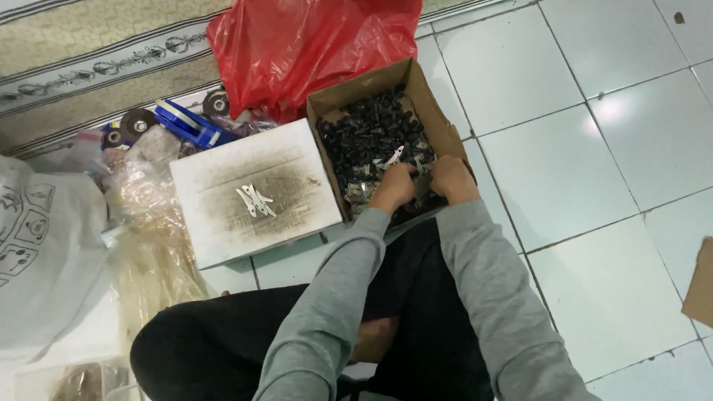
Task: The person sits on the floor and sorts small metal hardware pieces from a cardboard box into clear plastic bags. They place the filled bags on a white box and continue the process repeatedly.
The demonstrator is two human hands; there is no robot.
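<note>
A brown cardboard box (pixel 438 111) on the tiled floor is filled with many small black parts (pixel 371 130) and some pale metal pieces. Both my hands reach into its near end. My left hand (pixel 396 182) pinches a small pale metal piece (pixel 394 155) that sticks up from its fingertips. My right hand (pixel 451 178) is curled among the parts next to it; its fingers are hidden, so what it holds is unclear. Left of the box lies a white, soot-smudged slab (pixel 223 223) with a few pale metal pieces (pixel 255 200) on it.
A red plastic bag (pixel 297 44) sits behind the box. A blue tool (pixel 189 122), dark discs (pixel 137 121) and clear plastic bags (pixel 148 245) lie at left, beside a white printed sack (pixel 37 252). A cardboard scrap (pixel 702 286) lies at right. My crossed legs fill the bottom.
</note>
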